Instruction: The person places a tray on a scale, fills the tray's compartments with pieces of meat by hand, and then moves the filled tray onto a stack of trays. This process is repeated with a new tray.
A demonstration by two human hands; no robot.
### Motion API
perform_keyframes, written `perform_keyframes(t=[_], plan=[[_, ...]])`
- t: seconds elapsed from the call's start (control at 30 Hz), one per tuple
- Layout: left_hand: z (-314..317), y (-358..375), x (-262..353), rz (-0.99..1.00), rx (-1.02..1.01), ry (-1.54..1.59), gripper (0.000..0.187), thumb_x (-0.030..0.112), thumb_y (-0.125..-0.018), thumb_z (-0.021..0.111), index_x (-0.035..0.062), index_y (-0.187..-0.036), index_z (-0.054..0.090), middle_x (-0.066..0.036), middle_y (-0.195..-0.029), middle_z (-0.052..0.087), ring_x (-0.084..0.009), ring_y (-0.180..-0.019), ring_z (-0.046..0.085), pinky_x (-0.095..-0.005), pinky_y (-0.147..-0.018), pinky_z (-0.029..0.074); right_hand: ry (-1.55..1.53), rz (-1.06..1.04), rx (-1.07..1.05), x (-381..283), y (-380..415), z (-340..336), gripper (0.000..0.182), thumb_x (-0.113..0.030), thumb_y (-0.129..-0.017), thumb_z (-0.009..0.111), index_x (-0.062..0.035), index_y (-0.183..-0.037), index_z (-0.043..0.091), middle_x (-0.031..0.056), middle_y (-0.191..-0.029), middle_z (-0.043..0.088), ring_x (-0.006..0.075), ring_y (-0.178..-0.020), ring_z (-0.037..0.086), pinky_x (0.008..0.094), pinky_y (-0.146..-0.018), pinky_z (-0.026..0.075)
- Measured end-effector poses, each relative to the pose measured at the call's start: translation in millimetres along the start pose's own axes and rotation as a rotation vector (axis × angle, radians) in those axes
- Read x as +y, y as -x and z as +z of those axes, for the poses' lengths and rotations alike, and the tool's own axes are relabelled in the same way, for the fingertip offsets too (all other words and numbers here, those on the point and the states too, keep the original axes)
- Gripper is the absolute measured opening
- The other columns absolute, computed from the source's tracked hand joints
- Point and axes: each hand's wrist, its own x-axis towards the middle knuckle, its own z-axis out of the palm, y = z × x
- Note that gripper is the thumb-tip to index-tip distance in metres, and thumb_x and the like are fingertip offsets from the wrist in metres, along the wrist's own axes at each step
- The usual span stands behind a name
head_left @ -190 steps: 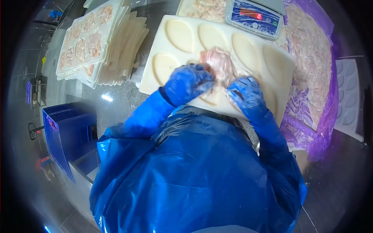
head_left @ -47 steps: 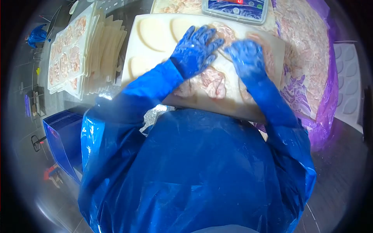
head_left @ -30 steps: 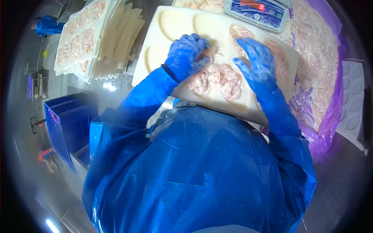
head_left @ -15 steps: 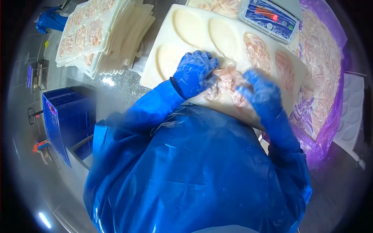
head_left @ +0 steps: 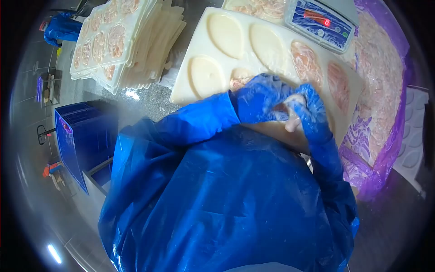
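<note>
Before me lies a white moulded tray (head_left: pixel 190 86) with teardrop-shaped hollows, some bare and some filled with raw pale-pink meat (head_left: pixel 306 61). In blue gloves, my two hands meet over its near side. My right hand (head_left: pixel 312 113) is closed round a piece of raw meat (head_left: pixel 293 115), its pale end sticking out below the fingers. Against the same piece, my left hand (head_left: pixel 263 97) has its fingers curled in; part of the meat is hidden between the hands. Just behind my left hand, more meat (head_left: pixel 241 78) sits in a hollow.
A scale (head_left: pixel 322 22) with a red display stands behind the tray. To the right, a purple-lined container (head_left: pixel 380 86) holds much raw meat. Stacked trays (head_left: pixel 136 50) rise at the left, above a blue bin (head_left: pixel 81 136). A person in blue (head_left: pixel 61 28) is farther off.
My left hand has moved right, towards my right hand. Meat that lay loose between the hands is now gathered up in them, and some shows in the hollow behind my left hand.
</note>
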Motion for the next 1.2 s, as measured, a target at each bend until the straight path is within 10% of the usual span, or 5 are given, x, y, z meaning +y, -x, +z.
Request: perform_keyframes(t=[0.23, 0.37, 0.57, 0.7, 1.2], plan=[[-16.7, -16.8, -39.6, -0.403, 0.204, 1.176, 0.040, 0.002, -0.093, 0.064, -0.0024, -0.132, 0.054, -0.008, -0.119, 0.063, -0.0190, -0.106, 0.063, -0.0329, -0.094, 0.053, 0.149, -0.367, 0.156, -32.4, -87.4, 7.3, 0.023, 0.003, -0.090, 0.062, -0.0020, -0.113, 0.060, 0.0035, -0.105, 0.062, 0.0125, -0.101, 0.058, 0.0275, -0.090, 0.048], [-97.1, -16.3, -38.4, -0.289, 0.226, 0.101, 0.037, 0.008, -0.093, 0.065, 0.0025, -0.129, 0.058, -0.010, -0.123, 0.065, -0.0205, -0.112, 0.062, -0.0346, -0.101, 0.048, 0.347, -0.450, -0.017, -34.2, -107.7, -2.2, 0.021, 0.000, -0.089, 0.064, -0.0051, -0.110, 0.063, 0.0069, -0.108, 0.064, 0.0215, -0.107, 0.059, 0.0338, -0.096, 0.047], [-83.1, 14.3, -31.9, -0.271, 0.093, 0.384, 0.035, 0.022, -0.098, 0.058, 0.0058, -0.129, 0.061, -0.013, -0.131, 0.062, -0.0284, -0.122, 0.059, -0.0374, -0.103, 0.047, 0.926, -0.558, 0.136, 4.9, -116.2, -28.4, 0.028, -0.002, -0.086, 0.060, -0.0072, -0.113, 0.065, 0.0118, -0.115, 0.065, 0.0320, -0.113, 0.060, 0.0409, -0.100, 0.045], [-67.3, -8.0, -108.0, -0.093, 0.036, -0.408, 0.040, 0.010, -0.083, 0.059, 0.0130, -0.123, 0.065, -0.012, -0.125, 0.063, -0.0337, -0.112, 0.059, -0.0416, -0.098, 0.046, 1.190, -0.758, -0.041, 21.6, -118.9, -0.8, 0.034, -0.009, -0.085, 0.063, -0.0022, -0.118, 0.065, 0.0114, -0.119, 0.066, 0.0267, -0.114, 0.060, 0.0414, -0.103, 0.044], [-52.1, 11.5, -108.3, -0.089, 0.081, -0.531, 0.047, 0.020, -0.092, 0.056, 0.0183, -0.138, 0.055, -0.009, -0.147, 0.049, -0.0300, -0.137, 0.043, -0.0501, -0.114, 0.030, 1.144, -0.511, 0.132, 4.2, -86.3, 2.1, 0.042, -0.008, -0.080, 0.063, -0.0111, -0.122, 0.061, 0.0097, -0.128, 0.058, 0.0307, -0.118, 0.053, 0.0417, -0.101, 0.043]])
